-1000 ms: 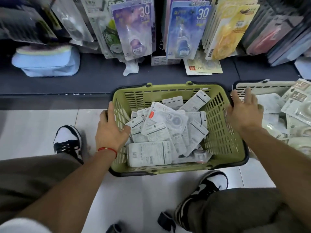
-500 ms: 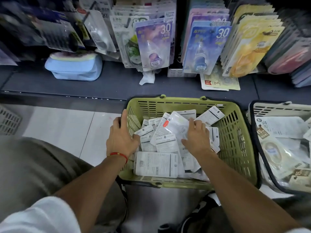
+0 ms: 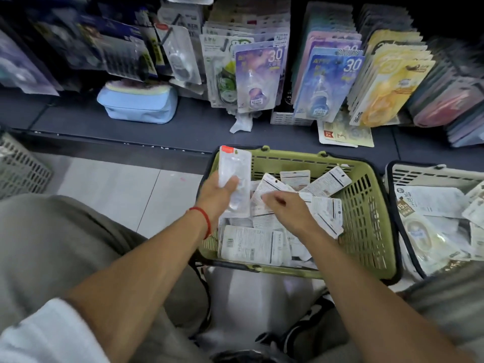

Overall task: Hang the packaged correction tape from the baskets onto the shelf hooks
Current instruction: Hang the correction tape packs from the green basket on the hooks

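Observation:
A green basket (image 3: 366, 203) on the floor holds several white correction tape packs (image 3: 251, 244). My left hand (image 3: 218, 191) grips one clear pack with a red top (image 3: 234, 174), held upright over the basket's left rim. Over the pile hovers my right hand (image 3: 284, 208), fingers curled and pointing left near a white pack (image 3: 269, 187); whether it pinches that pack is unclear. Packaged goods (image 3: 258, 77) hang in rows from the shelf hooks above the basket.
A second, white basket (image 3: 419, 174) with larger packs stands at the right. A grey crate (image 3: 18, 166) sits at the left edge. On the dark shelf base lie a light blue pouch (image 3: 138, 103), crumpled paper (image 3: 242, 124) and a loose card (image 3: 345, 133). My knees flank the basket.
My left hand left the basket's rim and now holds a clear pack lifted above the basket. My right hand drew back from the pile's middle toward the left.

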Action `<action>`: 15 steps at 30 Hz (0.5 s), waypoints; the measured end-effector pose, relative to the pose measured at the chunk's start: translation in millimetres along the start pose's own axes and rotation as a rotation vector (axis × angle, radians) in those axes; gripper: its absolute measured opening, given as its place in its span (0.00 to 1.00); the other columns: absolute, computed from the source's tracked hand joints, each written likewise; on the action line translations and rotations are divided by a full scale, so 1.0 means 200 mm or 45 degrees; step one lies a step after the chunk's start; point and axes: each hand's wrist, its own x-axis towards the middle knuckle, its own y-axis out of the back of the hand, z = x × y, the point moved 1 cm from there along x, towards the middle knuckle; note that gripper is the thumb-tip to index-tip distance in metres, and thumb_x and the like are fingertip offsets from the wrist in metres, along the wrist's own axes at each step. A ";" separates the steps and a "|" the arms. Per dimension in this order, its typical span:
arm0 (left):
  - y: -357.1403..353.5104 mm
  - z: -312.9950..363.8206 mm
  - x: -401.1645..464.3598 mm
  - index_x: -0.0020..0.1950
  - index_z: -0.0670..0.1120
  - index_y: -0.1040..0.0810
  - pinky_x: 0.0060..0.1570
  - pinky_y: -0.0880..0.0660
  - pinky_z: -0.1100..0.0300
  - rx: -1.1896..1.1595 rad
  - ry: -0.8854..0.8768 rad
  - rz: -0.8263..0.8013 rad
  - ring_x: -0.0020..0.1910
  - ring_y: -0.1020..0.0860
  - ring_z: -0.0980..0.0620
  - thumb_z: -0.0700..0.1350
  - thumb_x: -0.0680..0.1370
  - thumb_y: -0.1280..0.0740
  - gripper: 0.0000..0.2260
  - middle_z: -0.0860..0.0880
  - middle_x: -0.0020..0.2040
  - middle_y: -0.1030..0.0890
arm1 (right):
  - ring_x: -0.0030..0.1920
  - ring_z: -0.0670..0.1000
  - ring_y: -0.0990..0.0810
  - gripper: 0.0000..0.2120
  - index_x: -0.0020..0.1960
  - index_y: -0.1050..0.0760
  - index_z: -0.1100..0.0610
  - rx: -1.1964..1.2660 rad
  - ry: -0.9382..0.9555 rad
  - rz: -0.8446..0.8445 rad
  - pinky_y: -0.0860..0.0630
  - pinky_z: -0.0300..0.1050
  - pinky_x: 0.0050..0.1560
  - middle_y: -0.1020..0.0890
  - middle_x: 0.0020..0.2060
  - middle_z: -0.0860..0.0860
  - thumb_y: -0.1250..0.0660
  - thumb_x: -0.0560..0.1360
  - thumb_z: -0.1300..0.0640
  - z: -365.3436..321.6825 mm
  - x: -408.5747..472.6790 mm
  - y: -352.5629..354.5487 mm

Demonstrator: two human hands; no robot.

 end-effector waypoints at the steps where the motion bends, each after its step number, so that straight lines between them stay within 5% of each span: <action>1: 0.08 -0.01 0.01 0.70 0.48 0.22 0.64 0.24 0.48 0.031 -0.018 0.013 0.63 0.19 0.44 0.47 0.85 0.33 0.14 0.47 0.62 0.16 | 0.53 0.47 0.19 0.14 0.63 0.17 0.57 -0.236 -0.008 -0.047 0.22 0.48 0.62 0.14 0.57 0.53 0.30 0.82 0.51 0.06 -0.02 0.00; 4: 0.22 -0.03 0.00 0.72 0.51 0.23 0.65 0.22 0.43 0.094 -0.061 -0.020 0.61 0.18 0.46 0.50 0.85 0.33 0.16 0.48 0.62 0.16 | 0.64 0.55 0.20 0.17 0.67 0.21 0.57 -0.706 -0.102 -0.303 0.25 0.49 0.67 0.19 0.64 0.54 0.28 0.81 0.54 0.22 -0.07 -0.05; 6: 0.23 -0.05 -0.03 0.71 0.51 0.23 0.63 0.21 0.45 0.190 -0.154 -0.040 0.60 0.18 0.47 0.51 0.84 0.33 0.15 0.49 0.61 0.17 | 0.62 0.56 0.20 0.11 0.62 0.21 0.56 -0.704 -0.113 -0.227 0.24 0.48 0.61 0.19 0.60 0.54 0.29 0.80 0.57 0.25 -0.08 -0.09; 8: 0.21 -0.08 -0.05 0.72 0.52 0.24 0.62 0.20 0.49 0.372 -0.285 -0.065 0.60 0.19 0.46 0.52 0.84 0.34 0.16 0.49 0.62 0.18 | 0.56 0.52 0.21 0.06 0.54 0.22 0.53 -0.583 -0.088 -0.137 0.26 0.44 0.53 0.20 0.53 0.51 0.29 0.79 0.60 0.23 -0.07 -0.09; 11: 0.17 -0.12 -0.08 0.73 0.56 0.25 0.49 0.21 0.65 0.499 -0.403 -0.130 0.55 0.19 0.53 0.54 0.84 0.34 0.17 0.52 0.60 0.18 | 0.55 0.48 0.22 0.13 0.54 0.22 0.50 -0.253 -0.063 -0.101 0.24 0.43 0.53 0.19 0.55 0.48 0.31 0.77 0.66 0.16 -0.07 -0.03; 15: 0.12 -0.15 -0.07 0.69 0.60 0.22 0.50 0.22 0.60 0.552 -0.500 -0.173 0.52 0.18 0.55 0.53 0.83 0.32 0.14 0.58 0.54 0.17 | 0.45 0.52 0.19 0.18 0.50 0.13 0.52 0.292 -0.059 -0.035 0.22 0.42 0.35 0.14 0.56 0.48 0.35 0.77 0.71 0.02 -0.10 0.07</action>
